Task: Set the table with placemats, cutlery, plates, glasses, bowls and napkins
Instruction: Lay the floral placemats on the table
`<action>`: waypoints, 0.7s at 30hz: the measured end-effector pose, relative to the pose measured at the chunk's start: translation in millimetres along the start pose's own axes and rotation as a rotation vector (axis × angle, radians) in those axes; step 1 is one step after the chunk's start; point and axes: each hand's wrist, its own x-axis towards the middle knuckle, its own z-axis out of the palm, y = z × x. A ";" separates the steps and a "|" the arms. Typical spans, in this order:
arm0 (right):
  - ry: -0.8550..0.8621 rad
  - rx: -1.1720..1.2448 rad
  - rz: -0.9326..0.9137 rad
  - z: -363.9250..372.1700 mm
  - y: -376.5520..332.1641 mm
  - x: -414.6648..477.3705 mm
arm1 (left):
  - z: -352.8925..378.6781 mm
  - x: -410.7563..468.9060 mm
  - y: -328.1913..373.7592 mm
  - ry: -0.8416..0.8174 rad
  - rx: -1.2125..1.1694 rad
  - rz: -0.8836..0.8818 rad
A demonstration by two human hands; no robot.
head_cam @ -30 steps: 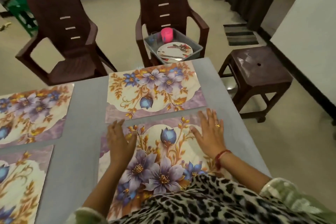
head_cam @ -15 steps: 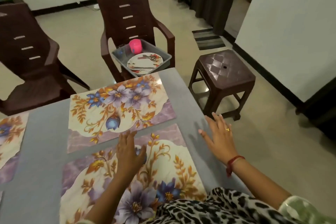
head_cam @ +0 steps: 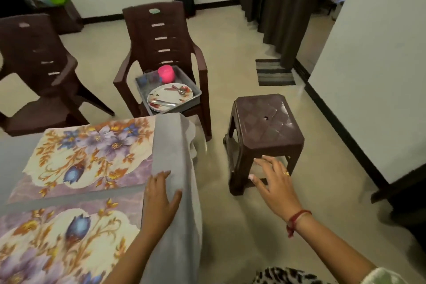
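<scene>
We are logging left hand (head_cam: 161, 200) lying flat, fingers straight, on grey counter (head_cam: 171, 152), just at right edge of near placemat (head_cam: 69, 237). Right hand (head_cam: 274, 185) hanging in air off counter, fingers spread wide, holding nothing, in front of brown stool (head_cam: 265, 122). Far placemat (head_cam: 92, 152) lying just beyond near one. We are noting grey tray (head_cam: 186, 105) sitting on chair (head_cam: 159, 37) past counter end, carrying plates (head_cam: 170, 94), cutlery (head_cam: 161, 102), pink cup (head_cam: 167, 74).
</scene>
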 end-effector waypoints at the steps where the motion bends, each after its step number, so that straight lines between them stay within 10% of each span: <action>1: 0.003 0.021 -0.005 -6.9 7.0 4.6 | 6.0 0.8 13.1 0.011 -0.005 -0.010; 21: -0.163 0.123 -0.203 -0.3 18.7 97.3 | 12.7 31.9 41.1 0.181 -0.058 -0.224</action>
